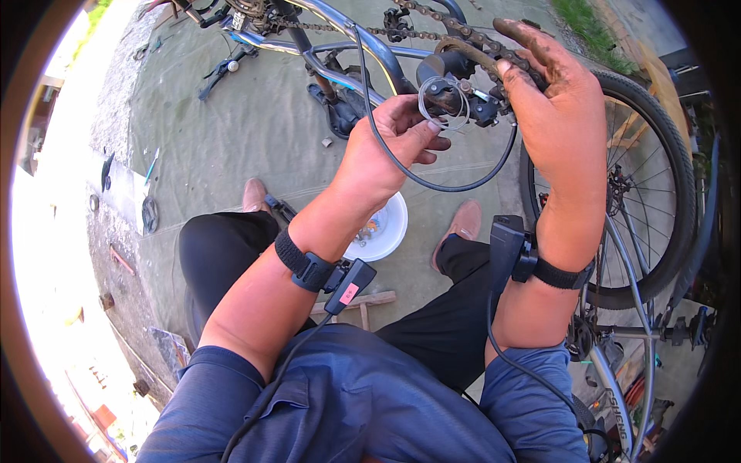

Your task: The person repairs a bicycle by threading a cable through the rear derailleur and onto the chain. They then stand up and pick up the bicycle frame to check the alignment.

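Observation:
A bicycle frame (390, 73) with blue and silver tubes lies across the top of the view. Beside its rear derailleur (485, 109), the thumb and fingers of my left hand (390, 143) pinch a thin wire cable (466, 106) wound in a loose coil. My right hand (559, 96) is wrapped around the derailleur's cage next to the chain (426, 35), thumb pressed on it and index finger stretched out. Dark grime covers the fingers of both hands. A black cable housing (444, 187) loops below the derailleur and past my left hand.
Between my feet, a white tub (399, 231) holds small metal parts. A second bicycle's wheel (673, 147) stands close to my right arm. Tools and scraps lie on the green ground sheet (239, 139) to the left. Near my knees is a wooden piece (378, 299).

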A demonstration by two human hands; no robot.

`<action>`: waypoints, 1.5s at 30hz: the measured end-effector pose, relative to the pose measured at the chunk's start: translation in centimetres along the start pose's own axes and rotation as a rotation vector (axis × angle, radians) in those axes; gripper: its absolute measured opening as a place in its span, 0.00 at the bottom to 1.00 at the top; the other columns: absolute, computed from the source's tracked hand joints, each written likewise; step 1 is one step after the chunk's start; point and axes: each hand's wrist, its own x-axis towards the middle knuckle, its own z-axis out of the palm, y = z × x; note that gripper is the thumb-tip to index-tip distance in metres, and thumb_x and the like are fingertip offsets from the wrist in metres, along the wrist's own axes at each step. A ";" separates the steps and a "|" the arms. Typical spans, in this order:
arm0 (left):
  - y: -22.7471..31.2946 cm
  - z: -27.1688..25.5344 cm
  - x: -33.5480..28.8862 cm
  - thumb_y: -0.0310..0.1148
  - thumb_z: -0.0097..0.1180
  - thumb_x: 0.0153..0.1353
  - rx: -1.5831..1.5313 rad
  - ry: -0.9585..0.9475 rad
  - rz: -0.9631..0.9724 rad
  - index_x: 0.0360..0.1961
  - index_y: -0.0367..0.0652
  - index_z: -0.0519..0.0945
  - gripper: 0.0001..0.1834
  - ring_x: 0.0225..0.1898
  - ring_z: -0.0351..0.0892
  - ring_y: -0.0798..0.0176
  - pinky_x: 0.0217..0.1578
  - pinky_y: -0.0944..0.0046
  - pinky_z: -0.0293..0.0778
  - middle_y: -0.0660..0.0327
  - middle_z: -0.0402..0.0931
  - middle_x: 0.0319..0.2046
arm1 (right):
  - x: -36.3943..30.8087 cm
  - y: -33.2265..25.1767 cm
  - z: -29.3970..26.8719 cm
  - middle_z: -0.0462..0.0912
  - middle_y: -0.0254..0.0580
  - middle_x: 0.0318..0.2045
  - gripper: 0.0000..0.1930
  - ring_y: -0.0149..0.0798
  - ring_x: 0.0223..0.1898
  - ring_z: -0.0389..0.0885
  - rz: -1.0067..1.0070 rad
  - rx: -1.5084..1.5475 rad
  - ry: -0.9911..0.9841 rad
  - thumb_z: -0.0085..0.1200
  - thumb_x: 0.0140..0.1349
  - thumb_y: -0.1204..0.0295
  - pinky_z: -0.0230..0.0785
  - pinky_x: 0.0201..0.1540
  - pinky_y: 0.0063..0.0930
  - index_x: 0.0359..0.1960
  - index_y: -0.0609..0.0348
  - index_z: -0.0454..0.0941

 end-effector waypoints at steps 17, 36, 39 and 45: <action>-0.6 0.3 0.2 0.24 0.54 0.63 -0.115 0.020 -0.004 0.52 0.38 0.71 0.15 0.36 0.84 0.59 0.28 0.70 0.77 0.57 0.78 0.41 | -2.9 1.9 1.2 0.80 0.39 0.44 0.17 0.25 0.43 0.74 0.060 0.168 0.023 0.53 0.62 0.79 0.67 0.45 0.17 0.53 0.69 0.75; -0.8 0.6 0.2 0.23 0.54 0.63 -0.087 0.066 0.031 0.51 0.41 0.74 0.15 0.33 0.84 0.63 0.24 0.73 0.74 0.61 0.79 0.37 | -3.8 1.9 1.9 0.80 0.34 0.35 0.09 0.20 0.34 0.72 -0.025 0.583 0.258 0.50 0.66 0.79 0.66 0.36 0.13 0.46 0.68 0.75; -0.7 0.7 0.2 0.23 0.54 0.63 -0.076 0.072 0.027 0.51 0.41 0.74 0.15 0.33 0.84 0.63 0.24 0.73 0.74 0.60 0.79 0.37 | -3.9 1.8 1.9 0.81 0.37 0.37 0.09 0.22 0.37 0.75 -0.090 0.557 0.281 0.50 0.66 0.78 0.68 0.40 0.15 0.47 0.68 0.74; -1.0 0.2 0.3 0.22 0.54 0.63 -0.090 0.048 0.026 0.52 0.39 0.72 0.16 0.34 0.84 0.61 0.25 0.72 0.76 0.58 0.79 0.41 | -3.9 1.6 1.5 0.81 0.40 0.39 0.09 0.27 0.41 0.79 -0.080 0.550 0.272 0.50 0.67 0.77 0.70 0.46 0.18 0.46 0.67 0.73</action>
